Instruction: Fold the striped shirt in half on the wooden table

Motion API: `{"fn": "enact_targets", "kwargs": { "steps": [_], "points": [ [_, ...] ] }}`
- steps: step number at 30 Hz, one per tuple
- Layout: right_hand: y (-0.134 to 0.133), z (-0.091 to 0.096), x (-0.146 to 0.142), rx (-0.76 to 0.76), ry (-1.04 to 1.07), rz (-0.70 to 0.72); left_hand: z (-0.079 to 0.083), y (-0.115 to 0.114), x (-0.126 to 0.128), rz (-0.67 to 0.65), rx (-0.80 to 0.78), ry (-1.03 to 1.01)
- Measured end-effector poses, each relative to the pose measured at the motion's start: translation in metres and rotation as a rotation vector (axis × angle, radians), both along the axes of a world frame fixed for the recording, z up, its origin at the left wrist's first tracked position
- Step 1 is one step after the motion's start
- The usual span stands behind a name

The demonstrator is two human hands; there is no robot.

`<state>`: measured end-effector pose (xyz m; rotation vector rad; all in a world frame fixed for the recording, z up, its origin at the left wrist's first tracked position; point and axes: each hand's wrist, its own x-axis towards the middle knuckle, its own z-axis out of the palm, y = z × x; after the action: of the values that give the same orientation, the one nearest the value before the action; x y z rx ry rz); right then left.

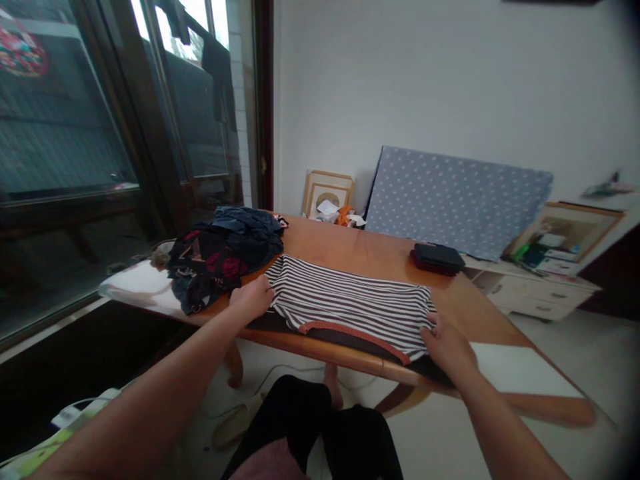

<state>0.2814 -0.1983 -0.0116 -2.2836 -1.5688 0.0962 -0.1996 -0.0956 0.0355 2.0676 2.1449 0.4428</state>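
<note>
A black-and-white striped shirt [345, 293] lies spread across the front of the wooden table, its rust-coloured neckline band [360, 333] toward me. At the shirt's left edge, my left hand [254, 295] is closed with the fabric pinched in its fingers. My right hand [447, 343] grips the opposite edge near the band's right end. Some dark cloth shows beneath the shirt along the table's front edge. Just beyond my left hand is a heap of dark clothes [225, 250], partly blue and partly with a red floral print.
The wooden table [345, 240] holds a black case [437, 257] at the back right and a white sheet [523, 370] at the right end. Behind stand a grey-blue dotted cloth panel [450, 193] and a white drawer unit [545, 297]. Glass doors [60, 133] line the left.
</note>
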Motion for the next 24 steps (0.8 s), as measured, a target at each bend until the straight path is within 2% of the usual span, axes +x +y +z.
{"fn": "enact_targets", "kwargs": {
  "steps": [2, 4, 7, 9, 11, 12, 14, 16, 20, 24],
  "points": [
    [-0.006, 0.004, -0.005, 0.043, 0.008, -0.023, 0.004, -0.005, 0.000, 0.012, 0.002, 0.041],
    [-0.012, 0.009, -0.012, 0.120, -0.014, -0.051, 0.009, -0.009, 0.005, -0.020, 0.082, 0.077],
    [-0.022, 0.013, -0.031, 0.240, -0.057, 0.020, 0.011, -0.014, 0.018, -0.180, 0.243, 0.091],
    [-0.031, 0.010, -0.044, 0.244, -0.042, 0.121, 0.004, -0.017, 0.026, -0.355, 0.266, 0.073],
    [-0.040, 0.005, -0.054, 0.153, -0.042, 0.174, -0.010, -0.021, 0.028, -0.502, 0.242, 0.078],
    [-0.045, 0.002, -0.056, 0.102, -0.045, 0.178, -0.017, -0.023, 0.027, -0.527, 0.218, 0.097],
    [-0.053, -0.003, -0.057, 0.025, -0.060, 0.164, -0.029, -0.026, 0.021, -0.520, 0.166, 0.143],
    [-0.058, -0.006, -0.055, 0.005, -0.067, 0.152, -0.033, -0.028, 0.015, -0.501, 0.116, 0.184],
    [-0.053, -0.003, -0.044, 0.052, -0.020, 0.163, -0.024, -0.021, 0.013, -0.491, 0.082, 0.221],
    [-0.028, 0.005, -0.028, 0.203, 0.088, 0.139, -0.018, 0.009, 0.023, -0.497, 0.178, 0.160]
  ]
}}
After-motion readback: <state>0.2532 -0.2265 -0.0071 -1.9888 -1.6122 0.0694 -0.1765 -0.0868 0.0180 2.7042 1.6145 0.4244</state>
